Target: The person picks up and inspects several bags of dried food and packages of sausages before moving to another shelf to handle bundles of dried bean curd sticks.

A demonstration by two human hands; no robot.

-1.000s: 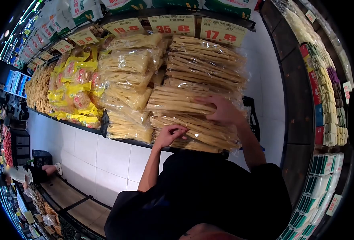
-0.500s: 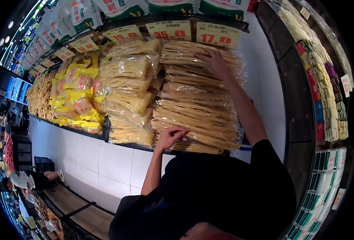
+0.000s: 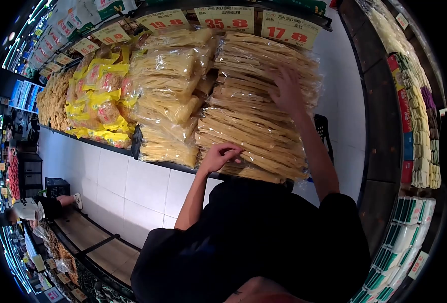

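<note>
Clear plastic packs of dried tofu sticks [image 3: 253,121] lie in a tall stack in front of me. My right hand [image 3: 286,91] is over the upper right part of this stack, its fingers spread and slightly blurred; nothing shows in its grasp. Near the front left edge of the same stack rests my left hand [image 3: 221,157]. Its fingers are loosely curved with a gap between them, against or just above the packs; firm contact is hard to judge. Just left is another pile of bagged pale dried sticks [image 3: 165,96].
Yellow-trimmed packets [image 3: 102,96] fill the display farther left. Price cards [image 3: 290,30] line its back edge. Pale floor tiles [image 3: 142,194] run in front. A person [image 3: 36,207] is at the far left. Stocked shelving [image 3: 412,121] stands along the right.
My right hand has slid toward me over the stack, away from the price cards. My left hand keeps about the same place on the packs. The camera view has shifted.
</note>
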